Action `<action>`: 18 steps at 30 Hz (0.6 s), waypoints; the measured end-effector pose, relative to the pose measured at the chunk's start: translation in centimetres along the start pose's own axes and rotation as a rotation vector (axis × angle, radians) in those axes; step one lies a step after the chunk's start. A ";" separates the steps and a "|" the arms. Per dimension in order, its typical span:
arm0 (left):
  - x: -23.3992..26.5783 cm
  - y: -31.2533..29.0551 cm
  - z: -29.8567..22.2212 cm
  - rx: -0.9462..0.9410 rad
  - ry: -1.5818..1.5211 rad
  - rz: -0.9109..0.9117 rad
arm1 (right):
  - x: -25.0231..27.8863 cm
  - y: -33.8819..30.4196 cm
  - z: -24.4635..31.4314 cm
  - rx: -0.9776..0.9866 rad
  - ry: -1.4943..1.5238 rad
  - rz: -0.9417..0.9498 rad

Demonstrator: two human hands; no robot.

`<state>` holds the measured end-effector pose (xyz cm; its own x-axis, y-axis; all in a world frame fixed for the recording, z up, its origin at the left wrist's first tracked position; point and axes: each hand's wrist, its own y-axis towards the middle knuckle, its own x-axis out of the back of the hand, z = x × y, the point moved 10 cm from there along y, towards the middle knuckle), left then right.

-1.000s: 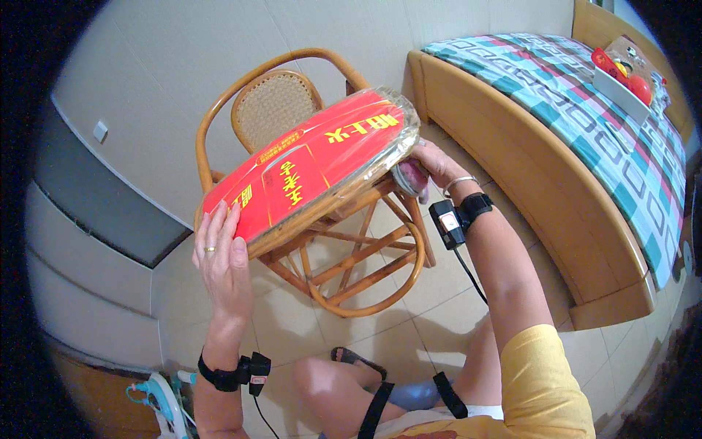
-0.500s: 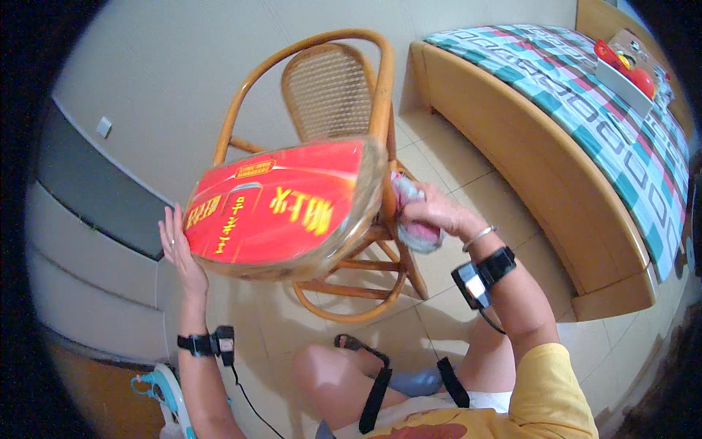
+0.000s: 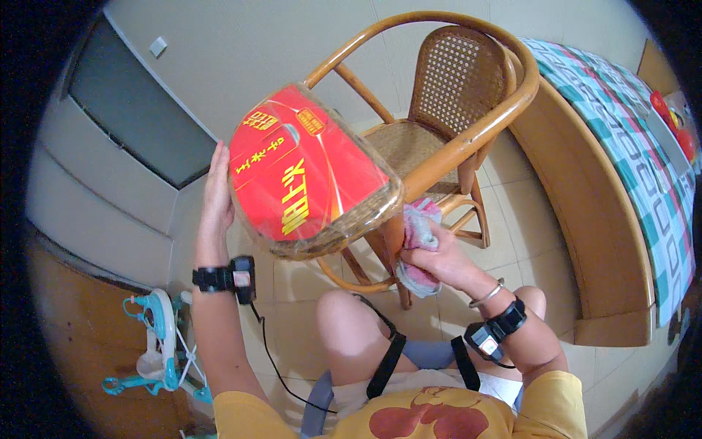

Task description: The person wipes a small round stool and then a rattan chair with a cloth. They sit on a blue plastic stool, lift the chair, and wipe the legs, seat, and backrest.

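A rattan high chair (image 3: 409, 146) stands in front of me, with a woven back and seat. Its front board or tray is faced with a red printed sheet (image 3: 314, 168) under clear wrap. Against the board's left edge rests my left hand (image 3: 217, 192), fingers stretched out and nearly together, the far side of them partly hidden. Below the board's right corner, my right hand (image 3: 442, 260) grips a pink and grey cloth (image 3: 422, 223), pressed to the chair's wooden frame. Folds of the cloth hang out below the fingers.
To the right is a wooden bed (image 3: 599, 219) with a checked sheet (image 3: 621, 132); a white box (image 3: 667, 135) with red things sits on it. A turquoise and white wheeled frame (image 3: 164, 344) stands at lower left. Tiled floor (image 3: 512, 212) lies between chair and bed.
The chair and its red-faced board appear turned and shifted in the view, as the view itself has swung left. My right hand, still on the cloth, sits lower along the frame.
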<state>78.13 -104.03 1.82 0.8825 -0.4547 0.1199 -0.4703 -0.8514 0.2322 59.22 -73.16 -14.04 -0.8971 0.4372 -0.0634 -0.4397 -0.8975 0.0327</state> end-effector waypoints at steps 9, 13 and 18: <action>-7.6 -11.6 -12.0 -0.811 0.703 -0.023 | 2.5 -6.7 12.7 0.386 0.016 -0.071; -10.9 -13.6 -12.5 -0.871 0.783 0.091 | -1.7 -10.4 19.8 0.879 -0.606 -0.205; -13.3 -15.6 -12.4 -0.908 0.844 0.230 | -8.6 -8.9 19.8 1.123 -1.072 -0.277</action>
<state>73.80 -81.51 8.55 0.6658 0.0249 0.7457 -0.7366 -0.1369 0.6623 69.96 -67.82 5.93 -0.1841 0.8466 0.4993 0.0424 -0.5007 0.8646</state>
